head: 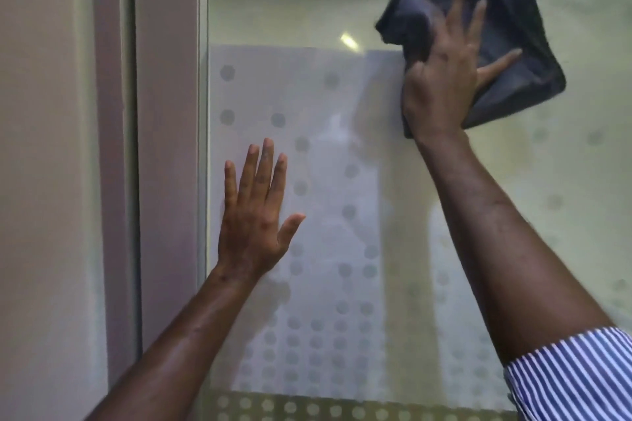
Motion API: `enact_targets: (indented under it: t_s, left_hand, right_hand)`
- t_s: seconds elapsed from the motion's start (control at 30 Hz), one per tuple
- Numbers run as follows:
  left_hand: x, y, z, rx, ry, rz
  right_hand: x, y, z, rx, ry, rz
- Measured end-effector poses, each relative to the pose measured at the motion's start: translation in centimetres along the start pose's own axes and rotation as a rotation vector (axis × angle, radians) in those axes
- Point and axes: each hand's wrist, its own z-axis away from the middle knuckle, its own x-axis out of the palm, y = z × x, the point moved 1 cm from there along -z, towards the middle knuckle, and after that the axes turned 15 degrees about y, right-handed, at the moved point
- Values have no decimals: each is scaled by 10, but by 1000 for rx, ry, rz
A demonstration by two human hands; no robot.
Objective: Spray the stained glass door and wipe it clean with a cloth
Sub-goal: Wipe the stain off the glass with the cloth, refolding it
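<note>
High on the door (342, 181), toward its upper right, the right hand (441, 92) presses a dark cloth (506, 31) flat against the glass, fingers (458, 3) spread wide over the bunched fabric and thumb splayed out along its lower edge. The cloth is blurred, so I judge the wipe to be under way. No spray bottle shows anywhere.

Lower, near the door's left edge, the left hand (254, 212) lies open and flat on the glass, fingers close together and holding nothing, seemingly bracing the pane.

The likeliest fault is fresh marking: a bare palm on the pane may leave prints where the cloth must then pass again. The cloth is pinned by a flat palm, not gripped, so a loose fold could slip free on a fast stroke and leave a strip unwiped. Any stains are hard to pick out among the frosted dots (278, 120) and the reflections, so a patch could be missed. Leaning hard on both hands might also swing the door.

A frame (167, 147) runs down the left edge beside the wall (44, 181); a wide sweep leftward would meet the bracing hand first. A striped sleeve (574, 372) is rolled above the right forearm.
</note>
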Motion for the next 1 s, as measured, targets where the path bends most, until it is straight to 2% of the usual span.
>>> enact_targets:
  t_s: [0.17, 0.33, 0.53, 0.63, 0.83, 1.0]
  left_hand:
    - [-3, -1, 0, -7, 2, 74]
    - [-4, -1, 0, -26, 32, 160]
    - [-7, -1, 1, -45, 31, 214]
    - [-8, 1, 0, -54, 25, 206]
    - [-7, 2, 0, -68, 32, 197]
    - [-8, 1, 0, -68, 50, 199]
  right_hand:
    - [6, -43, 62, -412, -101, -70]
    - [-24, -16, 135, -596, -179, -137]
    - [-65, 42, 237, -692, -245, -169]
    - [-68, 56, 252, -734, -202, -163]
    - [-48, 15, 212, -647, -107, -171]
    - [-14, -18, 131, -564, -36, -143]
